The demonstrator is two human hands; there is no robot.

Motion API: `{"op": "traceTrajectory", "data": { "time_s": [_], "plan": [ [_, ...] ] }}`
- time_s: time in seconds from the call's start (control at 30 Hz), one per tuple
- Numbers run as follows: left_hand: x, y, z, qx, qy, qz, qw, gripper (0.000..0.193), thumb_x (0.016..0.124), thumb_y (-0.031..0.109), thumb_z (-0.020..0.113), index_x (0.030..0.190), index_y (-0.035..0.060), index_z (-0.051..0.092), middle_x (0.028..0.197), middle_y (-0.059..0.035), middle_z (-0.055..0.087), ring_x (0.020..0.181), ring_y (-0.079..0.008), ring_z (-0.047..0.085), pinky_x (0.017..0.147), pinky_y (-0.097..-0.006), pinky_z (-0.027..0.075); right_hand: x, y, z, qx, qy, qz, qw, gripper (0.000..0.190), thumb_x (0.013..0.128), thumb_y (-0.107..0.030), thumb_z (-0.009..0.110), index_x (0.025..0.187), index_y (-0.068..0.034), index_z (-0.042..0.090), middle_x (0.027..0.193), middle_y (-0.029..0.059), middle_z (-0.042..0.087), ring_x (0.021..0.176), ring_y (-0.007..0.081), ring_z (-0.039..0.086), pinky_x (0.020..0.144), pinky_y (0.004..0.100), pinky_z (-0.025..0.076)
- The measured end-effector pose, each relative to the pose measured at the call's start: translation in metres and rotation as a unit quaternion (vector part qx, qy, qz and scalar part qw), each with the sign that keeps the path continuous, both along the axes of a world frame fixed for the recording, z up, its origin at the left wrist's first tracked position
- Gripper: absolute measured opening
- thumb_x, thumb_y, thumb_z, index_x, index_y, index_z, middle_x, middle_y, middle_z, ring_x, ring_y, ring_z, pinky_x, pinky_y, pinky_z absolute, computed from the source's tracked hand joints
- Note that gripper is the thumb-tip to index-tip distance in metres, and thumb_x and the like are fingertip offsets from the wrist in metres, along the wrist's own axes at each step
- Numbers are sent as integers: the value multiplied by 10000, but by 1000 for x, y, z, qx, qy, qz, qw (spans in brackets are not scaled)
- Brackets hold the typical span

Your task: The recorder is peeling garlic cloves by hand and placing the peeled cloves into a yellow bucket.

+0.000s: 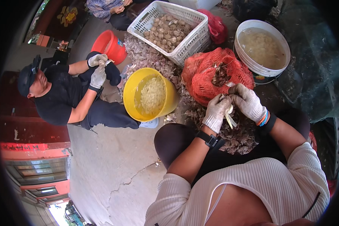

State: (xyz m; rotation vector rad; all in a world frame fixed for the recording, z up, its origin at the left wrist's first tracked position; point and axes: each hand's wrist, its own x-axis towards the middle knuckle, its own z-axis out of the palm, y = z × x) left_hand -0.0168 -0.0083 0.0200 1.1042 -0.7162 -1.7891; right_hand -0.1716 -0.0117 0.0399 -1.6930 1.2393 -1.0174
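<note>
Both my hands wear pale knit gloves and meet over a heap of garlic skins (pixel 240 141), just below a red mesh bag (pixel 195 76). My left hand (pixel 217 111) is closed on a garlic piece, with a pale strip of stalk or skin (pixel 229 117) hanging beneath its fingers. My right hand (pixel 247 103) touches the left at the fingertips, its fingers bent; whether it grips part of the garlic is hidden. The mesh bag's open mouth shows dark reddish bulbs or skins (pixel 221 75).
A yellow bucket (pixel 172 97) and a white bucket (pixel 238 53) hold peeled cloves in water. Whole bulbs fill a white crate (pixel 183 55). A red bucket (pixel 120 53) stands beside a seated co-worker (pixel 62 90); another person (pixel 104 8) sits beyond. Skins litter the floor.
</note>
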Motion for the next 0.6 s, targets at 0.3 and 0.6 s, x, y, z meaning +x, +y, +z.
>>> {"op": "traceTrajectory", "data": {
  "time_s": [0.3,0.6],
  "plan": [
    [7,-5,-8,9,19,-20,1000,141,886,60,550,1007,-5,580,843,-47,606,696,-119,587,619,-236,491,-10,-7,2,367,-333,48,867,430,988,-409,376,1048,-26,564,680,72,612,476,98,531,417,197,412],
    [11,-9,-12,65,59,137,987,212,859,79,582,1057,11,550,883,-117,632,625,-201,625,511,-341,560,-17,-17,-6,479,-511,68,711,572,934,-497,441,1136,28,540,950,148,602,800,221,612,612,285,525]
  ]
}}
